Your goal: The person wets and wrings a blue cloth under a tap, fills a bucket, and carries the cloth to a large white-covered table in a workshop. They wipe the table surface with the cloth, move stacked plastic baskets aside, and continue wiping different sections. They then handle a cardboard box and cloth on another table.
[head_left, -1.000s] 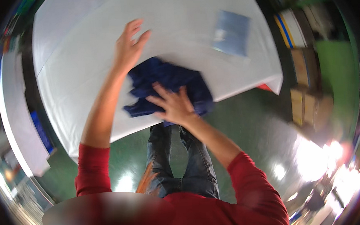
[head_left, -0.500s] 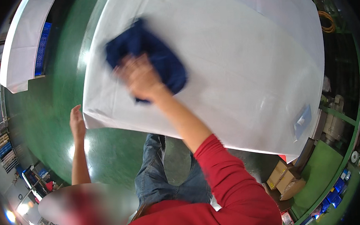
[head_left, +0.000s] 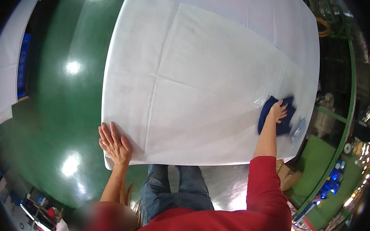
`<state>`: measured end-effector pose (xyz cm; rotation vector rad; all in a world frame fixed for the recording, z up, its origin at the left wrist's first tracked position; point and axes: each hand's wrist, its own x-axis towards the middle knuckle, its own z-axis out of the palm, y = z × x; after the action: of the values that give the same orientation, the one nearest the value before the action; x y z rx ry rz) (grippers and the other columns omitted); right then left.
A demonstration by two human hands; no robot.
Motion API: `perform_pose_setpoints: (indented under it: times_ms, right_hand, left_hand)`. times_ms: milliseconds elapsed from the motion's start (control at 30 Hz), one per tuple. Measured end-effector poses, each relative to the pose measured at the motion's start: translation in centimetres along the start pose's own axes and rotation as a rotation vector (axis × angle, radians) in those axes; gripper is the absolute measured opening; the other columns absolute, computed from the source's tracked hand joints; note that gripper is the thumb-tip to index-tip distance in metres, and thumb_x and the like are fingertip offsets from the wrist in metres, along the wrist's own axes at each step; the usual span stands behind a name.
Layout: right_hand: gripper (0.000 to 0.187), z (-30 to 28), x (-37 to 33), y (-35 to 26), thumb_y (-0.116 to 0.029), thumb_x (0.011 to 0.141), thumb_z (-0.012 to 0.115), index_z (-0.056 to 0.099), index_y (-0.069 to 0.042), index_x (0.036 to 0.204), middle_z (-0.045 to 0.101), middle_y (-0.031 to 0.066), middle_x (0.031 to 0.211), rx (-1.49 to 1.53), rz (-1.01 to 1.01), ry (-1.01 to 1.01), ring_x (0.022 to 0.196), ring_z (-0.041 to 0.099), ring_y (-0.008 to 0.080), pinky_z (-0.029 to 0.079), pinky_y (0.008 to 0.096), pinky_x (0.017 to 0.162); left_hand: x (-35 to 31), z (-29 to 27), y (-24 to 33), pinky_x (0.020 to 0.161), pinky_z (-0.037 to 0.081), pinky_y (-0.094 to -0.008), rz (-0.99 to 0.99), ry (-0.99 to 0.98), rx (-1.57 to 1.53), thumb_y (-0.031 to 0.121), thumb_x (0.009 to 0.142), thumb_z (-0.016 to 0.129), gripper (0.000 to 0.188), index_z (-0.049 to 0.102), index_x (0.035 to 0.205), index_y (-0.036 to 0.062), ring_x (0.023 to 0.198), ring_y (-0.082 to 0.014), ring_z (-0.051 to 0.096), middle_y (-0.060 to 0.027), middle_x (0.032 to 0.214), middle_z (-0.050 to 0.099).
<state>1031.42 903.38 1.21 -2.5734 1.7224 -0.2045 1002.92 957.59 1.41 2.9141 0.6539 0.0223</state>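
Observation:
A table with a white cover [head_left: 199, 72] stretches out in front of me, faint creases running across it. At its near right part, my right hand [head_left: 279, 111] grips and presses down a dark blue cloth [head_left: 284, 128], part of which the palm hides. Just beyond the cloth, by the right edge, lies a small clear packet with some blue on it [head_left: 298, 129]. My left hand [head_left: 117, 147] rests flat near the left front corner of the table, its fingers stretched out and holding nothing.
Another white-covered table [head_left: 10, 62] stands at the far left with a blue crate [head_left: 23, 66] beneath it. Green floor [head_left: 62, 123] separates the two tables. To the right are a green bench [head_left: 315, 162], cardboard boxes [head_left: 288, 176] and a coiled orange cable [head_left: 323, 27].
My right hand has carried the blue cloth from the table's left part across to the near right. My left hand has come from beside the edge onto the tabletop. The view has shifted.

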Motion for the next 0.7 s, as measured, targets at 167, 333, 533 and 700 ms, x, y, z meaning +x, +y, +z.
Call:
perform_pose_setpoints:
  times_ms: [167,333,533,700]
  right_hand:
    - [0.060,4.5,-4.3,-12.2,-0.053,0.091,0.036,0.040,-0.018,0.140,0.040,0.0049,0.144,-0.004,-0.445,0.011,0.134,0.032,0.0262,0.031,0.0597,0.101]
    - [0.051,4.1,-29.1,-30.6,-0.046,0.093,0.036,0.045,-0.019,0.136,0.038,0.0098,0.145,0.191,-1.367,0.079,0.137,0.030,0.0277,0.027,0.0614,0.103]
    - [0.039,-3.2,-52.1,-14.6,-0.031,0.086,0.051,0.061,-0.015,0.120,0.052,0.0117,0.134,0.559,-2.243,-0.344,0.134,0.036,0.0302,0.024,0.0582,0.107]
    - [0.056,-6.5,-45.7,2.8,-0.034,0.081,0.058,0.047,-0.027,0.135,0.038,0.0009,0.147,0.214,-2.496,-1.142,0.139,0.030,0.0180,0.027,0.0449,0.109]
  left_hand:
    - [-0.4,0.1,0.2,0.107,0.013,-0.0548,-0.055,-0.080,0.000,0.030,0.089,0.042,0.061,0.030,0.146,0.0112,0.142,-0.0356,0.015,-0.0184,0.153,0.020]
    - [-0.4,0.3,0.1,0.109,0.009,-0.0561,-0.048,-0.080,-0.023,0.029,0.087,0.044,0.062,0.030,0.146,0.0136,0.143,-0.0363,0.012,-0.0172,0.153,0.019]
    - [-0.1,-1.9,-1.0,0.111,0.000,-0.0591,-0.010,0.308,-0.452,0.032,0.093,0.042,0.056,0.029,0.144,0.0120,0.142,-0.0410,0.010,-0.0190,0.151,0.022]
    - [-1.0,-7.0,-3.9,0.114,0.005,-0.0535,-0.092,0.505,-0.598,0.030,0.098,0.036,0.053,0.022,0.144,0.0092,0.142,-0.0388,0.010,-0.0206,0.148,0.027]
